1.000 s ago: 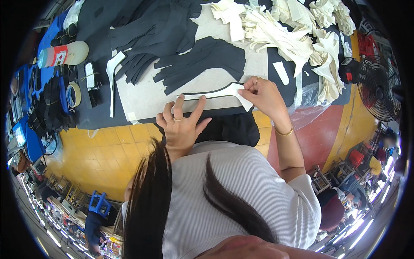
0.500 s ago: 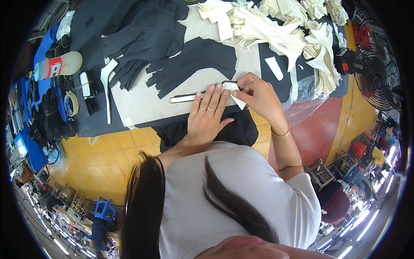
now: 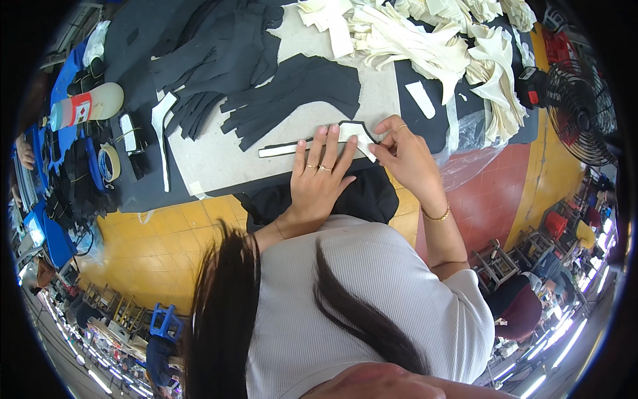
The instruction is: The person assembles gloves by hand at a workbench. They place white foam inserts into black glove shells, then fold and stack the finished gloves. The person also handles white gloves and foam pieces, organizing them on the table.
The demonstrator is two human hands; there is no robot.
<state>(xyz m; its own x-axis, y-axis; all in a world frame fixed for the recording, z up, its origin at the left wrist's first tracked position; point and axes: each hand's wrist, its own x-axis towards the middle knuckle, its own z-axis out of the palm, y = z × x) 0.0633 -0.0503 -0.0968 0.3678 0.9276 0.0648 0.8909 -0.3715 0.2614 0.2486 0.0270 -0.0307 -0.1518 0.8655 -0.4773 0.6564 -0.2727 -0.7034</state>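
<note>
Left hand (image 3: 319,179) slid right, flattening white strip (image 3: 312,143); right hand (image 3: 402,156) pinching end.

Left hand (image 3: 320,174) flat, right hand (image 3: 404,154) pinching.

White strip with a black trim edge, flat on the worktop

The strip (image 3: 312,143) is long, narrow and pale — it lies flat along the near edge of the grey work surface, running left to right. At its right end it widens into a rounded shape outlined by a thin black border (image 3: 355,126) — fingers cover part of it.
</note>
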